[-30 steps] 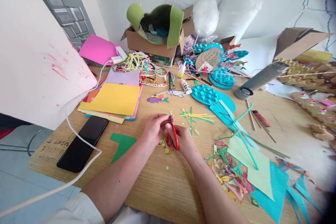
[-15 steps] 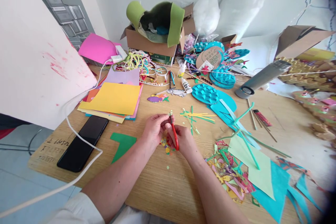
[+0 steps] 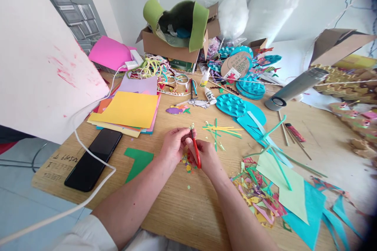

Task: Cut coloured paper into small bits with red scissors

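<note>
My right hand (image 3: 206, 156) is closed around red-handled scissors (image 3: 196, 152), whose blades point away from me. Close against it, my left hand (image 3: 173, 141) pinches a small pale green paper piece (image 3: 192, 126) at the blade tips. Small coloured paper dots (image 3: 187, 164) lie on the table just below and between the hands. Beyond the right hand are thin yellow and green paper strips (image 3: 220, 128), crossing each other. A green paper piece (image 3: 139, 160) lies left of my left forearm, partly covered by it.
Stacked coloured paper (image 3: 126, 108) and a black phone (image 3: 92, 160) with a white cable across it are at left. Paper scraps (image 3: 257, 194) and a pale green sheet (image 3: 282, 182) lie at right. A steel flask (image 3: 296, 88), glue bottles (image 3: 210, 96) and a cardboard box (image 3: 167, 46) stand farther back.
The view has shifted very slightly. Both hands, the scissors and the paper piece keep almost the same position.
</note>
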The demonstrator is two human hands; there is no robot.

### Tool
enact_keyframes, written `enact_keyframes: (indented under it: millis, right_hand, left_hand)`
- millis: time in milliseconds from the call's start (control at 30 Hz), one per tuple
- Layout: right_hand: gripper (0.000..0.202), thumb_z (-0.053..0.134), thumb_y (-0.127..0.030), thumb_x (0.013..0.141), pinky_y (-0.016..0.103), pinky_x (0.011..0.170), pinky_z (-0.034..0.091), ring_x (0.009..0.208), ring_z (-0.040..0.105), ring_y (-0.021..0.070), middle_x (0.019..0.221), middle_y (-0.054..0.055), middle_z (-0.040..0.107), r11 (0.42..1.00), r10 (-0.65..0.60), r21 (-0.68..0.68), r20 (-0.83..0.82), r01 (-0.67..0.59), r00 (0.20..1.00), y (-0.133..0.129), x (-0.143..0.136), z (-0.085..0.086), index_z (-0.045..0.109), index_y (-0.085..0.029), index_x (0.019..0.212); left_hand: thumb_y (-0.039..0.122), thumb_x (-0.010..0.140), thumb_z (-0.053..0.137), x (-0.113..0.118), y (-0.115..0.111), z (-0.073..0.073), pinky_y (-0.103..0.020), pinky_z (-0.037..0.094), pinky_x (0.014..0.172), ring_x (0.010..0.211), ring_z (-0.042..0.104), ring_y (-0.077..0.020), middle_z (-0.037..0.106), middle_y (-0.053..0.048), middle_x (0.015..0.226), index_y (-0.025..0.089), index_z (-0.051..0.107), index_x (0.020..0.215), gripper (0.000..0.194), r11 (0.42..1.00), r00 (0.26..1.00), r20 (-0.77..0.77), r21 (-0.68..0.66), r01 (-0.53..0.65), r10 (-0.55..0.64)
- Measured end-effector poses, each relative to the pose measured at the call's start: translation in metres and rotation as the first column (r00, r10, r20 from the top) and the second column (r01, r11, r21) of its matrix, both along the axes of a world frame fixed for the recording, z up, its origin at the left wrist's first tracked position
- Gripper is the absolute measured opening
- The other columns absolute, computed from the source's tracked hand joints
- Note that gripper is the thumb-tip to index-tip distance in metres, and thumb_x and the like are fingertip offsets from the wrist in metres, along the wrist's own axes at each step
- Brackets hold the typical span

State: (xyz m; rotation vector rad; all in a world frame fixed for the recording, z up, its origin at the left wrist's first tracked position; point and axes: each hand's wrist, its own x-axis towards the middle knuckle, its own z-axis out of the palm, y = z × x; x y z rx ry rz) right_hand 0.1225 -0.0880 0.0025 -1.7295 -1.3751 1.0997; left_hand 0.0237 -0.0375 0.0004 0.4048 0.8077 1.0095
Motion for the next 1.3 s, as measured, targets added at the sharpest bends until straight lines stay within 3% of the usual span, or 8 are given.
enact_keyframes:
  millis: [367,533,700,933,1300]
  right_hand:
    - [0.058,0.047,-0.070,0.079,0.021,0.038,0.032,0.037,0.047,0.0117,0.046,0.004,0.055,1.000,-0.010,-0.006,-0.044,0.010,0.999,0.0002,-0.0002,-0.0008,0.051,-0.017,0.056]
    - [0.058,0.048,-0.070,0.079,0.020,0.035,0.032,0.034,0.046,0.0107,0.043,0.002,0.053,0.999,-0.030,-0.036,-0.137,0.025,0.990,-0.0003,0.0003,-0.0026,0.052,-0.016,0.058]
    - [0.060,0.050,-0.073,0.075,0.019,0.032,0.033,0.031,0.044,0.0098,0.042,0.000,0.052,0.994,-0.074,-0.091,-0.244,0.053,0.967,-0.0019,-0.0005,0.0016,0.051,-0.016,0.057]
    - [0.060,0.052,-0.073,0.073,0.019,0.031,0.030,0.030,0.043,0.0089,0.040,-0.001,0.050,0.991,-0.096,-0.116,-0.269,0.067,0.958,-0.0022,0.0000,0.0048,0.051,-0.016,0.058]
    - [0.061,0.052,-0.075,0.071,0.019,0.030,0.030,0.029,0.042,0.0084,0.038,-0.002,0.049,0.986,-0.109,-0.152,-0.281,0.068,0.953,-0.0026,-0.0006,0.0031,0.051,-0.016,0.058]
  left_hand:
    - [0.016,0.058,0.071,-0.0002,0.0004,-0.0008,-0.025,0.048,0.066,0.069,0.064,-0.0157,0.069,-0.006,0.070,0.015,0.060,0.059,0.012,0.999,1.000,0.019,-0.047,-0.014,0.015]
    - [0.019,0.058,0.071,-0.0025,0.0033,0.0030,-0.025,0.048,0.064,0.070,0.066,-0.0174,0.070,-0.007,0.073,0.014,0.063,0.064,0.011,0.998,1.000,-0.007,-0.070,0.008,-0.008]
    - [0.025,0.058,0.072,-0.0032,0.0037,0.0058,-0.027,0.047,0.064,0.066,0.065,-0.0177,0.070,-0.008,0.070,0.013,0.065,0.065,0.015,1.000,0.996,-0.087,-0.022,-0.017,0.015]
    - [0.023,0.056,0.074,-0.0021,0.0021,0.0030,-0.024,0.045,0.060,0.062,0.062,-0.0146,0.068,-0.005,0.065,0.014,0.063,0.058,0.014,0.999,0.984,-0.178,0.052,-0.008,0.017]
    - [0.021,0.056,0.074,-0.0022,0.0030,0.0018,-0.022,0.043,0.056,0.056,0.058,-0.0114,0.065,-0.003,0.061,0.013,0.064,0.058,0.013,0.998,0.984,-0.178,0.065,0.002,0.009]
